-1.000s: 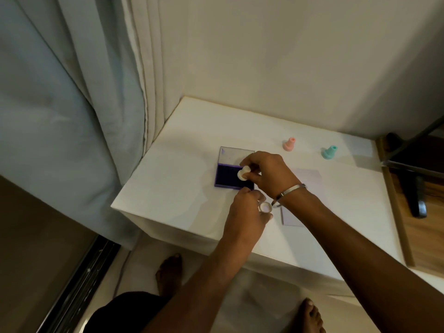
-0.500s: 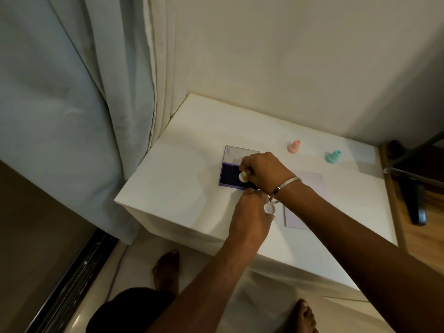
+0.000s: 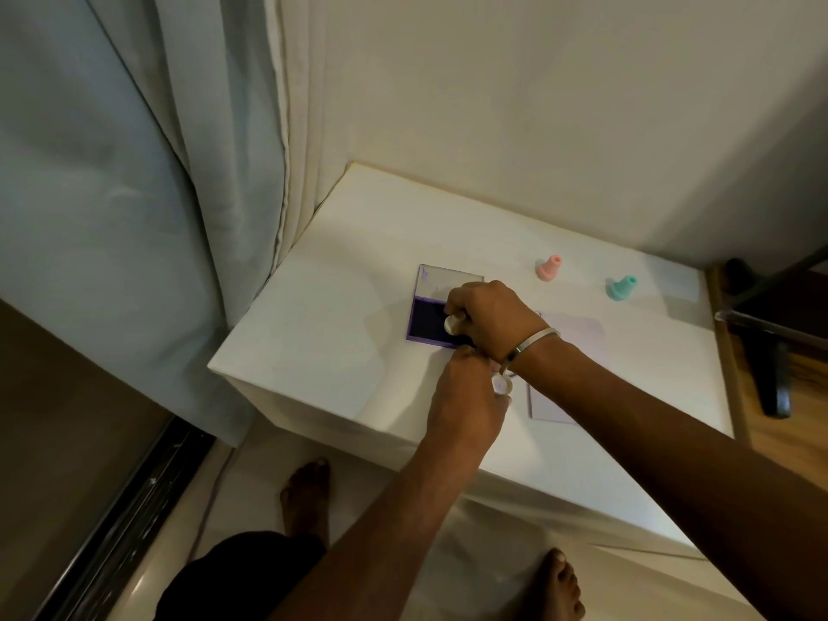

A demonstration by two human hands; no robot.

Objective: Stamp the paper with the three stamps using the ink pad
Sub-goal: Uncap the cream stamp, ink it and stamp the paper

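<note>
Table (image 3: 349, 360): white top; it carries the ink pad, the paper and two waiting stamps.
Paper (image 3: 578, 333): pale sheet right of the pad, partly under the right forearm; no print can be made out.
Ink pad (image 3: 425, 322): open, its lid flat behind it.
Left hand (image 3: 466, 401): closed at the pad's near edge, pinching a small clear cap (image 3: 502, 385).
Right hand (image 3: 488, 316): fingers closed round the white stamp (image 3: 451, 324), which sits on the dark ink.
Pink stamp (image 3: 549, 267), teal stamp (image 3: 620, 287): upright and apart.
Progress: first inking; all stamping seems left.
Change: stamp was higher a second ago.
</note>
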